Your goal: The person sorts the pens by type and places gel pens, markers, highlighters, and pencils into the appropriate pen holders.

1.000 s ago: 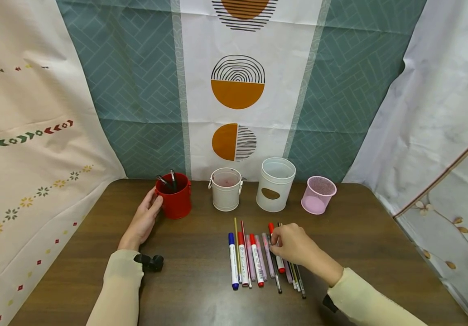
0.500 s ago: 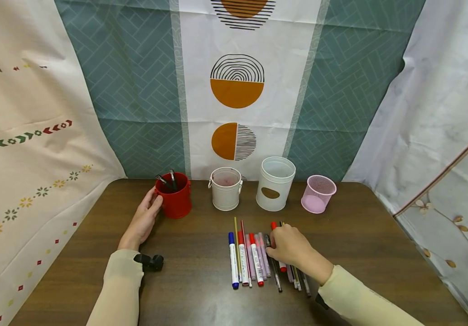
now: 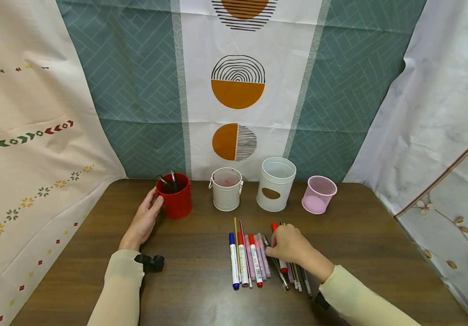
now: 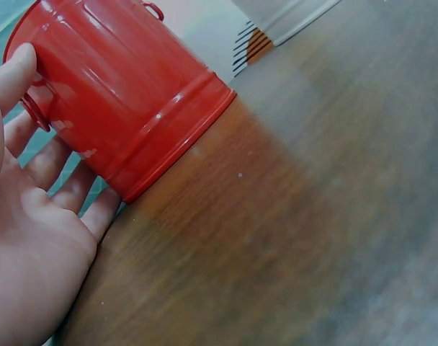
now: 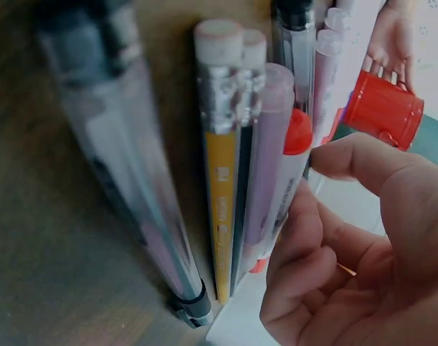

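My left hand (image 3: 142,222) grips the side of a small red bucket (image 3: 176,206), which stands upright on the table with two black pens (image 3: 173,180) in it. In the left wrist view the thumb (image 4: 19,72) lies on the near wall, the fingers behind. My right hand (image 3: 290,244) is over a row of pens, thumb and index finger pinching a clear-barrelled black pen (image 3: 283,281); the pinch point is partly hidden. Under and beside that hand lie a red-capped marker (image 3: 274,226), a yellow pencil (image 5: 220,209), and a purple pen (image 5: 271,144).
Behind the row stand a white bucket (image 3: 225,199), a taller white holder (image 3: 274,181) with an oval hole, and a pink mesh cup (image 3: 314,206). Left in the row lie a blue marker (image 3: 234,262) and red markers (image 3: 258,265). A patterned curtain (image 3: 144,90) hangs behind the table.
My right hand has shifted slightly left. Purple pens have slid left against the red marker, and the black pen's lower end has swung right. The left hand and red bucket stay put.
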Motion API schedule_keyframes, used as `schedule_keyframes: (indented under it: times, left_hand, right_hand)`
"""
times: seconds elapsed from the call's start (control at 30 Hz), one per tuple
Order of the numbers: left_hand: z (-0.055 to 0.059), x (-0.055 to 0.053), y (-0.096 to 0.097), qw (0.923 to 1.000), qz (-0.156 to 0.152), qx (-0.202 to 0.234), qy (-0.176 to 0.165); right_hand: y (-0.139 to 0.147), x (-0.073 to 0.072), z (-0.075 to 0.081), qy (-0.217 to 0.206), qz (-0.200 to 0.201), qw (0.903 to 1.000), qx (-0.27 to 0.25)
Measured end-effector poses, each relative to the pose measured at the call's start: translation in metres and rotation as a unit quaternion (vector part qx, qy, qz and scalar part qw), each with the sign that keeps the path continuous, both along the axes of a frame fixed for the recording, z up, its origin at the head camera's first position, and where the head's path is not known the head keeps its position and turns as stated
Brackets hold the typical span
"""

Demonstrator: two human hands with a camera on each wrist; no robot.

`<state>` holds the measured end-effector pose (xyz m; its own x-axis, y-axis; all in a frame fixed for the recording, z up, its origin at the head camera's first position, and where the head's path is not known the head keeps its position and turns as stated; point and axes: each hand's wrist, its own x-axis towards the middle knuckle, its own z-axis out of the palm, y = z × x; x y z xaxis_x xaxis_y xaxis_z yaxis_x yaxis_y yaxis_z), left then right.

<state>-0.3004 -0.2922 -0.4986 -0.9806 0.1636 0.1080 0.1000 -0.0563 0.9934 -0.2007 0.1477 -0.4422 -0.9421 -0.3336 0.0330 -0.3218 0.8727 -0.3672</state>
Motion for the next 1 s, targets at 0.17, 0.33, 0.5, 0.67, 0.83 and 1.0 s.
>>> schedule_keyframes:
  times: [0.17,0.33,0.5,0.67,0.83,1.0]
  left_hand:
    - [0.000,-0.001,-0.001,1.0000,-0.002,0.001,0.001]
    - [0.000,-0.001,-0.001,1.0000,0.001,0.004,-0.003]
    - [0.000,-0.001,0.000,1.0000,0.001,0.001,-0.007]
    - [0.001,-0.001,0.000,1.0000,0.002,0.001,-0.004]
    - [-0.001,-0.001,0.000,1.0000,0.001,0.004,-0.004]
    - [-0.001,0.000,0.000,1.0000,0.000,0.005,-0.004]
  right_hand:
    - [0.007,-0.007,0.008,-0.018,0.025,0.9982,-0.052]
    - [0.012,-0.017,0.016,-0.064,0.034,0.9909,-0.114]
    - [0.018,-0.023,0.019,-0.139,0.024,0.9683,-0.206]
    - [0.020,-0.028,0.023,-0.167,0.042,0.9474,-0.269]
    - [0.017,-0.033,0.026,-0.146,0.055,0.9455,-0.286]
    - [0.009,-0.038,0.035,-0.110,0.064,0.9429,-0.308]
